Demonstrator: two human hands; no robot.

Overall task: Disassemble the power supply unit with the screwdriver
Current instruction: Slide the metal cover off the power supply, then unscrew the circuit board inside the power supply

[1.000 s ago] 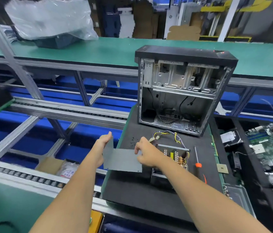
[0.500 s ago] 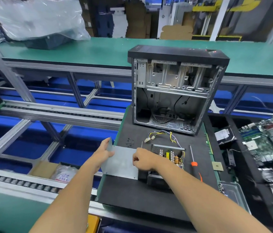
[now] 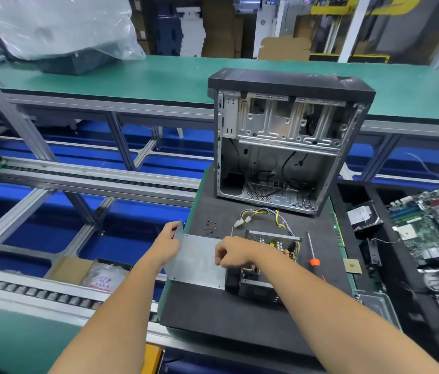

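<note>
The power supply unit (image 3: 263, 261) lies open on the black mat (image 3: 240, 317), its circuit board and coloured wires (image 3: 269, 215) exposed. Both hands hold its grey metal cover (image 3: 199, 260) just left of the unit. My left hand (image 3: 168, 245) grips the cover's upturned left edge. My right hand (image 3: 233, 252) pinches the cover's right edge, above the unit. The orange-handled screwdriver (image 3: 312, 251) lies on the mat to the right of the unit, untouched. Several small black screws (image 3: 210, 228) sit loose on the mat behind the cover.
An empty computer case (image 3: 286, 141) stands upright at the mat's far end. To the right lie a motherboard (image 3: 434, 225), a hard drive (image 3: 361, 215) and a CPU chip (image 3: 352, 266). Roller conveyor rails (image 3: 91, 182) run on the left, over a box of bagged parts (image 3: 99, 275).
The cover, held by both hands, has come down and tilted flatter, close to the mat beside the unit. The camera view has shifted a little.
</note>
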